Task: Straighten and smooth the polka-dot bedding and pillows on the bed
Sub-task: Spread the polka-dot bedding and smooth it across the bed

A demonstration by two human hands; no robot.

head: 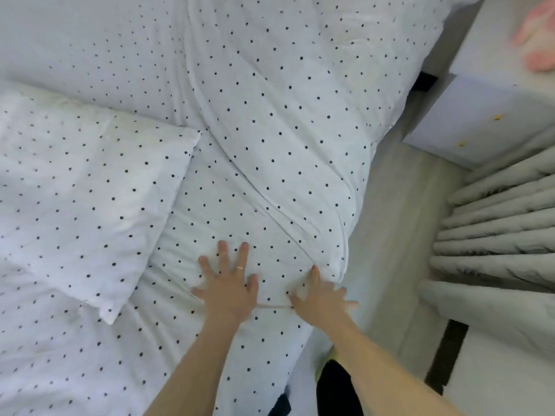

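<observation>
White bedding with small black dots covers the bed. A polka-dot pillow (pixel 87 190) lies at the left, one corner pointing toward me. A thick folded duvet (pixel 279 115) runs diagonally from the top down to the right edge of the bed, with long creases. My left hand (pixel 229 285) lies flat on the sheet (pixel 186 235) with fingers spread and a ring on one finger. My right hand (pixel 321 300) presses flat beside it, fingers splayed at the duvet's lower corner near the bed's edge. Neither hand holds fabric.
Pale floor (pixel 390 223) runs along the right side of the bed. A white cabinet (pixel 486 115) stands at the upper right with something pink (pixel 537 34) on top. Grey pleated curtains (pixel 498 235) hang at the right. My dark-clothed legs (pixel 336 388) show below.
</observation>
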